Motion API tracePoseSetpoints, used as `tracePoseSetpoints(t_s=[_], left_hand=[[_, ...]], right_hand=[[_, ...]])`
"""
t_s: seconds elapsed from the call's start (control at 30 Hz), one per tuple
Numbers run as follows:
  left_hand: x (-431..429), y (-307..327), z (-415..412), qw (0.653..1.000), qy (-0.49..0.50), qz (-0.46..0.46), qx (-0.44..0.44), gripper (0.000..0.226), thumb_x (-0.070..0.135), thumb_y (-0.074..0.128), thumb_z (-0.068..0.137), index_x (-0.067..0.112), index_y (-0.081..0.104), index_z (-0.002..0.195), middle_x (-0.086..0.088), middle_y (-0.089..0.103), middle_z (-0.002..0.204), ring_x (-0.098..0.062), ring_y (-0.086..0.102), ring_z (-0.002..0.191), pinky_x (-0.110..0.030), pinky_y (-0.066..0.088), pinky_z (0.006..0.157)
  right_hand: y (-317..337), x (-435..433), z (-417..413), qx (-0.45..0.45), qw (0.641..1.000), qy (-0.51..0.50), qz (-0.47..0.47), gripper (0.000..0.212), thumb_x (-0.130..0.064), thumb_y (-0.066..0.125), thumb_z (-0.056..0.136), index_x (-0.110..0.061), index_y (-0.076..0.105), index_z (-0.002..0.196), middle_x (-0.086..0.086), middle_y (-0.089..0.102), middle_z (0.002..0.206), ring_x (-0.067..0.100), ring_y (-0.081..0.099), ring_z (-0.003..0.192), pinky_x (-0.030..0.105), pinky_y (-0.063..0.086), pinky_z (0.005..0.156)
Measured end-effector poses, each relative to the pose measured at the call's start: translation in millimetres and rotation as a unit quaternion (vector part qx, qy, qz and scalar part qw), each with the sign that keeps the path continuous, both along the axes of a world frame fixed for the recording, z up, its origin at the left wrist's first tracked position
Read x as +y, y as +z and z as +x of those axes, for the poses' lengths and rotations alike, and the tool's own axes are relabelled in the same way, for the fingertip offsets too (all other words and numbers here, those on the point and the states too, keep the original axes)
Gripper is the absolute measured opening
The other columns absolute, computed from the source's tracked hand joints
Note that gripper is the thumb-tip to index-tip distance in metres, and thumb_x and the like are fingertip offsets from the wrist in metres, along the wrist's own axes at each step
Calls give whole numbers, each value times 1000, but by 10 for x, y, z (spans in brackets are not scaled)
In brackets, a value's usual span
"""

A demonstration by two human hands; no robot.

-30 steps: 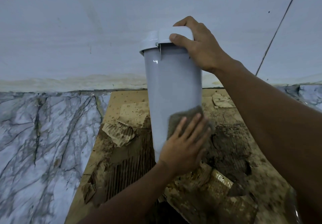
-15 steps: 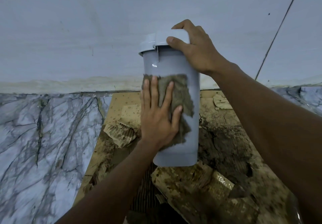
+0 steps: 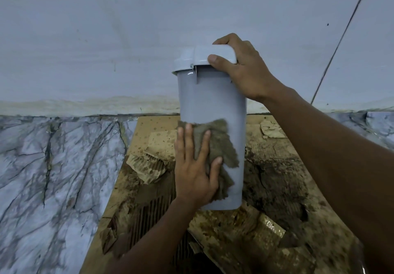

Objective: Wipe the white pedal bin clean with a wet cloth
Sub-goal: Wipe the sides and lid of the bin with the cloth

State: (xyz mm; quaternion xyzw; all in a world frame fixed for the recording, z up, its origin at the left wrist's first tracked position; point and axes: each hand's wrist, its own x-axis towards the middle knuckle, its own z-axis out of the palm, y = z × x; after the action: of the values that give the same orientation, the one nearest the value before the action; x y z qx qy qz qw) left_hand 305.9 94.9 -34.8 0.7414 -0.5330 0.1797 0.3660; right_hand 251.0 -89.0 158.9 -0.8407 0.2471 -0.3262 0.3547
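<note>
Gripping the lid (image 3: 204,57), the right hand (image 3: 247,71) holds the bin (image 3: 213,103). Below that grip, the flat left hand (image 3: 195,173) presses the cloth (image 3: 221,141) against it.

We logged a marble-veined floor (image 3: 53,177) carrying one soaked, stained cardboard sheet (image 3: 277,179), torn scraps (image 3: 149,165) on top.

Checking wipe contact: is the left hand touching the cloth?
Touching. Head view: left hand lies flat on the cloth, pressing it against the bin.

White pedal bin (image 3: 211,100), upright on soiled cardboard (image 3: 277,167); right hand (image 3: 243,71) grips lid (image 3: 204,57); left hand (image 3: 194,167) presses brown cloth (image 3: 221,143) flat against side.
</note>
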Motion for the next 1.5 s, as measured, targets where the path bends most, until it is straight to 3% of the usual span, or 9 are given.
tracePoseSetpoints(t_s=[0.17, 0.4, 0.6, 0.83, 0.9, 1.1, 1.23, 1.37, 1.5], left_hand=[[-295, 546, 39, 959, 36, -70, 273, 73, 54, 37, 103, 19, 12, 163, -11, 22, 167, -28, 28, 152, -51, 36, 118], [-443, 1050, -59, 915, 75, -135, 374, 66, 54, 30, 104, 21, 23, 161, 1, 31, 165, -18, 29, 151, -34, 25, 120], [-228, 1220, -59, 805, 63, -298, 510, 51, 39, 35, 109, 17, 42, 154, 0, 50, 153, -15, 47, 140, -40, 41, 116], [57, 1794, 174, 921, -100, -66, 370, 29, 28, 45, 109, 21, 72, 117, 7, 73, 111, -9, 66, 107, -16, 49, 86], [83, 1937, 279, 920, -140, 42, 363, 28, 27, 46, 108, 33, 73, 111, 18, 72, 111, -2, 65, 107, -21, 48, 91], [41, 2073, 232, 926, -70, 313, 199, 38, 36, 46, 104, 18, 60, 135, -2, 57, 137, -26, 51, 126, -39, 40, 101], [313, 1921, 30, 929, -56, 337, 142, 55, 38, 38, 106, 24, 30, 160, -6, 27, 166, -25, 20, 153, -45, 19, 124], [606, 1769, -95, 932, -27, 331, 145, 58, 44, 32, 108, 29, 18, 162, -1, 6, 171, -19, -3, 158, -38, 1, 126], [705, 1740, -121, 934, -14, 321, 160, 60, 50, 32, 107, 33, 16, 162, 3, 4, 171, -18, -5, 157, -39, 1, 127]], right_hand=[[-27, 62, -147, 0, 999, -2, -43, 52, -57, 53, 86, -25, 54, 127, -18, 50, 105, 14, 46, 112, 32, 42, 94], [-124, 302, -340, -12, 994, -8, -107, 62, -61, 47, 87, -17, 53, 130, -3, 56, 128, 14, 45, 114, 37, 41, 95], [-236, 600, -535, -22, 991, -3, -134, 59, -58, 49, 91, -17, 53, 133, -4, 54, 130, 18, 45, 121, 48, 39, 101], [-379, 999, -852, -42, 983, -6, -179, 53, -49, 55, 93, -13, 51, 132, -2, 52, 130, 21, 47, 120, 49, 39, 100], [-430, 1121, -950, -35, 982, -6, -187, 53, -48, 55, 94, -13, 49, 135, -1, 50, 136, 22, 45, 126, 52, 36, 104], [-607, 1626, -1082, -20, 986, 25, -162, 64, -53, 65, 89, -18, 50, 140, -4, 46, 147, 17, 35, 142, 50, 22, 119], [-608, 1734, -1244, -56, 989, 65, -120, 63, -45, 81, 77, -15, 61, 129, -5, 56, 138, 13, 45, 135, 37, 31, 115], [-492, 1693, -1318, -33, 997, 64, -29, 52, -51, 62, 88, -19, 62, 129, -6, 57, 138, 3, 46, 131, 29, 36, 113], [-352, 1398, -1146, 101, 995, 10, -12, 49, -34, 50, 102, -23, 43, 149, -9, 30, 161, 3, 13, 150, 35, 13, 123]])
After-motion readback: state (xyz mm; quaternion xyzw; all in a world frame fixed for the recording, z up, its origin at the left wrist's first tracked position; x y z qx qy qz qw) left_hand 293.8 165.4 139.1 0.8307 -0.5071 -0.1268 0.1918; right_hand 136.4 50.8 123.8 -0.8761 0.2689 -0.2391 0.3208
